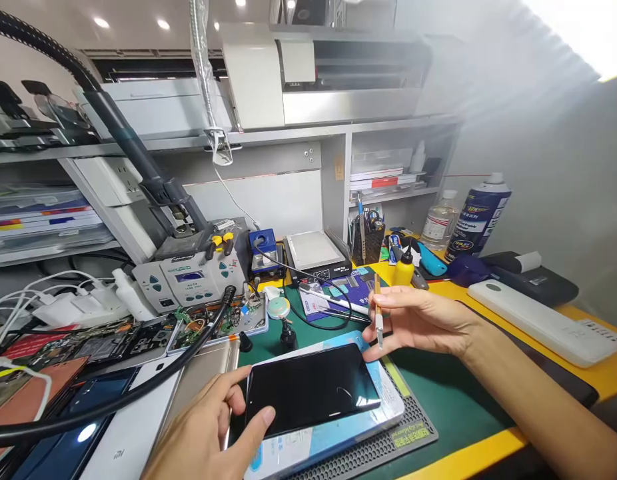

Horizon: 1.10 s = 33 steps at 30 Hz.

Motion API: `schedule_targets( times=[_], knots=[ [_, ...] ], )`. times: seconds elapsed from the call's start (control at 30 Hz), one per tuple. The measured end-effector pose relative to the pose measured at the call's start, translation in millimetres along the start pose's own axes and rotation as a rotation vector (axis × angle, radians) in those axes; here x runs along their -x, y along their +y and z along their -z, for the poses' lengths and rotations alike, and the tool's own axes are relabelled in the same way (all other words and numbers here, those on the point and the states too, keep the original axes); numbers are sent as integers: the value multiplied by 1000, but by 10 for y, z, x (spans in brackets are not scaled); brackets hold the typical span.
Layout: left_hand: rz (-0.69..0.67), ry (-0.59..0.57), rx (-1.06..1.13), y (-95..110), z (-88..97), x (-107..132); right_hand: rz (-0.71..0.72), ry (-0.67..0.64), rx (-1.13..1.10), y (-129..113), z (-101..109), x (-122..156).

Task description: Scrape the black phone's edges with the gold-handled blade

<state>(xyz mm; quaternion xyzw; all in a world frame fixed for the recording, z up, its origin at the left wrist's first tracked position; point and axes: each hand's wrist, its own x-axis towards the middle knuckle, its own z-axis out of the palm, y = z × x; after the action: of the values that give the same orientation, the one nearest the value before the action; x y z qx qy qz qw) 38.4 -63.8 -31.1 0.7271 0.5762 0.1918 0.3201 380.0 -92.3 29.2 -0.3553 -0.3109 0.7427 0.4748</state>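
Yellow bench (463, 460) bears green mat (438, 393) — spray can (478, 223); clear bottle (440, 223).

Glossy black glass phone (311, 390) — on a matt green rubbery mat (438, 393).

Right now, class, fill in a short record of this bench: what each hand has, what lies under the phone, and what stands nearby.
left hand: thumb and fingers on the left end of the black phone
right hand: pinches a thin tool, tip down, above the phone's far right corner
under phone: blue packet on a green mat
nearby: yellow bottle behind the right hand; soldering station at left
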Motion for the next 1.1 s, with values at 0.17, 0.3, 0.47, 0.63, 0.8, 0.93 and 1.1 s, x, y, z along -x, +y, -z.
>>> schedule_targets(
  times=[0.17, 0.3, 0.47, 0.63, 0.8, 0.93, 1.1],
  knots=[
    [-21, 177, 331, 20, -40, 18, 12, 26, -50, 81, -97, 67],
    [44, 196, 627, 174, 72, 101, 58, 84, -82, 234, -269, 163],
    [242, 97, 1106, 506, 210, 185, 98, 87, -125, 488, -540, 271],
    [282, 125, 1329, 740, 247, 214, 134, 33, -103, 702, -694, 356],
    [232, 116, 1348, 814, 216, 191, 85, -75, -95, 847, -667, 420],
    [267, 64, 1179, 820, 157, 102, 134, -37, 16, 698, -558, 473],
    [107, -114, 1073, 828, 92, 48, 260, 240, 14, 512, -494, 366]
  ],
)
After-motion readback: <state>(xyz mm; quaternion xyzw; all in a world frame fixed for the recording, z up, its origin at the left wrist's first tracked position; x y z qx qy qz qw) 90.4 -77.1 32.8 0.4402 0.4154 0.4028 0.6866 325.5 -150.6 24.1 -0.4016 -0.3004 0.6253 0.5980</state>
